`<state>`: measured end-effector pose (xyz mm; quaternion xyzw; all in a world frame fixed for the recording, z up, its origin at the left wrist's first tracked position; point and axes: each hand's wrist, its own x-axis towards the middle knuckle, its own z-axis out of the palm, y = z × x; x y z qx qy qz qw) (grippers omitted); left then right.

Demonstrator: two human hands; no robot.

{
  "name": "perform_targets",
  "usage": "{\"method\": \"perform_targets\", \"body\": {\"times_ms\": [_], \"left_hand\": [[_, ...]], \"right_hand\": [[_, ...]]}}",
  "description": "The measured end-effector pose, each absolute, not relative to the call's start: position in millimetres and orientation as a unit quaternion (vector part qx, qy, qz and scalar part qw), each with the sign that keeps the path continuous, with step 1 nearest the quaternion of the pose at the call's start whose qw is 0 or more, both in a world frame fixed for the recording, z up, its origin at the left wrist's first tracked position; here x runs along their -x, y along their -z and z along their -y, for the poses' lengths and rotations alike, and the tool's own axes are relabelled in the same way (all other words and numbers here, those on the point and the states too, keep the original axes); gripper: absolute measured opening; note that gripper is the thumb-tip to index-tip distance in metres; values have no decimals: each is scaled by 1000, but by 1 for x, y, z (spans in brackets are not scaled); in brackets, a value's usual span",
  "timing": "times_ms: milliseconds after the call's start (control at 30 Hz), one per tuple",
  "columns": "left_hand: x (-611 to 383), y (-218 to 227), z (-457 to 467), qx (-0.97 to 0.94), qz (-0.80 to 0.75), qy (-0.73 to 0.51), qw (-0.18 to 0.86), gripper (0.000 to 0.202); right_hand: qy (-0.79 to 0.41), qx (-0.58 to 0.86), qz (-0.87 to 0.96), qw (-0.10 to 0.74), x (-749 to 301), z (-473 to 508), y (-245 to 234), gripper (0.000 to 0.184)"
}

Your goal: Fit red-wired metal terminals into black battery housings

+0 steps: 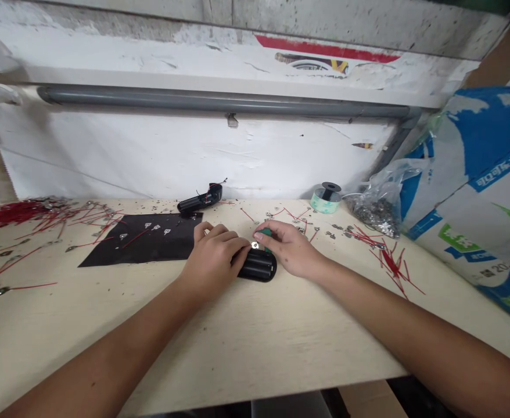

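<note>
A black plastic housing with long rounded troughs, like a battery compartment, lies on the table in front of me. My left hand is closed over its left end and covers much of it. At the housing's upper edge, by my left fingertips, shows a small shiny metal contact plate. My right hand pinches a small green object just above the housing's right end. Its kind is hard to tell, since the fingers hide part of it.
A black sheet with several contact plates lies left. Behind it rests a similar black housing with wires. Red wires pile up far left, more at right. A tape roll, bag of metal parts and large printed sack stand right.
</note>
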<state>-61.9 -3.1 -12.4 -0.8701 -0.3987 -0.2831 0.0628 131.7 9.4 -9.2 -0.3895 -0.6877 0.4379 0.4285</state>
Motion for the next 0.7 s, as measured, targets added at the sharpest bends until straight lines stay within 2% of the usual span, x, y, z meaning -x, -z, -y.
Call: {"method": "perform_targets", "body": {"times_ms": [467,700], "left_hand": [[60,13,3,883,375,276,61,25],[60,13,3,877,379,290,51,24]], "right_hand": [[-416,394,703,421,-126,-9,16,16],[-384,452,700,397,-132,-11,15,30]]}}
